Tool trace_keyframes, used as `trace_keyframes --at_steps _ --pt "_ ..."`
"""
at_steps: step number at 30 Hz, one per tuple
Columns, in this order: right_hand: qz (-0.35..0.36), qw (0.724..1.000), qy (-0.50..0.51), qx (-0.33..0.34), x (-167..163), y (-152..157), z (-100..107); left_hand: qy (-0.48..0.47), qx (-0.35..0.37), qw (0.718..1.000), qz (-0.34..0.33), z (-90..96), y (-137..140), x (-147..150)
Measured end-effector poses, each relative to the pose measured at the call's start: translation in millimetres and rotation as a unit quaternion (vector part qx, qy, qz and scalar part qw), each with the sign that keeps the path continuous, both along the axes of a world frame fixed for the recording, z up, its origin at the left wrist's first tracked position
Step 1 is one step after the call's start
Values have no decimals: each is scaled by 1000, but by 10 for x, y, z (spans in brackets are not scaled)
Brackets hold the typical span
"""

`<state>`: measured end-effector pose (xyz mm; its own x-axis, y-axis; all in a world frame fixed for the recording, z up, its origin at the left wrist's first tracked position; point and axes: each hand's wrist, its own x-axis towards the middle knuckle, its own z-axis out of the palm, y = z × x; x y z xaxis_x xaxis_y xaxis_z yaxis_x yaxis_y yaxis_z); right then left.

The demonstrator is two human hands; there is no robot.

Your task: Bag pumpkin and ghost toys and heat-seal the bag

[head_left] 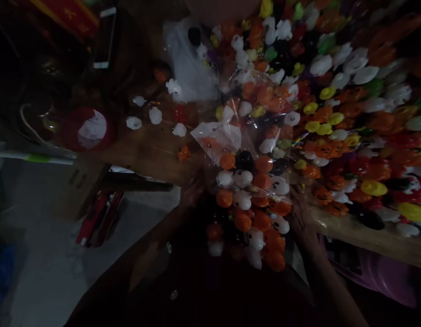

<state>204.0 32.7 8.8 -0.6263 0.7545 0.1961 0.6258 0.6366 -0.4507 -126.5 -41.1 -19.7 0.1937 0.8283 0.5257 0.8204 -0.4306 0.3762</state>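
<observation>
In the dim head view, small toy figures in orange, white and black lie heaped at the table's near edge and over my lap; one white ghost figure [242, 200] has a black face. A clear plastic bag [230, 136] lies over part of the heap, though I cannot tell which figures are inside it. At the heap's left is my left hand [192, 191], dark and blurred by the table edge. My right hand [300, 211] is at the heap's right side, close to the bag's lower corner. Shadow hides the fingers of both hands.
A large pile of mixed figures [363, 118] covers the table's right side. Several loose white figures [155, 115] and an orange one [183, 153] lie left. Farther off are a phone [105, 38], a red round container [69, 129] and a whitish plastic bag [193, 68].
</observation>
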Motion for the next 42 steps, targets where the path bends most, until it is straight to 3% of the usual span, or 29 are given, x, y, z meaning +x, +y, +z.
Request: trace_keyframes --at_steps 4,8,11,14,21,24,27,32,37,42 --pt "53 997 56 24 132 -37 -51 0 -8 1000 -11 116 -139 103" --pt "57 993 90 45 236 -224 -47 -43 -135 989 32 354 -346 205" --pt "49 994 96 20 239 -447 83 -108 -194 974 39 459 -521 210" --pt "51 991 116 -32 180 -622 180 -127 -203 971 20 491 -602 200" --pt "-113 968 209 -86 24 -475 70 -196 -272 941 41 455 -280 202" --pt "-155 967 199 -45 -38 -297 78 -218 -273 937 24 371 -122 217" --pt "-192 968 160 -11 -101 -118 99 -274 -232 932 56 313 47 271" --pt "-121 975 185 -28 -180 104 114 -340 -185 917 93 352 324 362" --pt "-126 972 199 -6 -192 79 174 -287 -176 934 121 375 271 344" --pt "-146 972 160 89 -137 32 249 -384 -173 898 127 422 231 323"
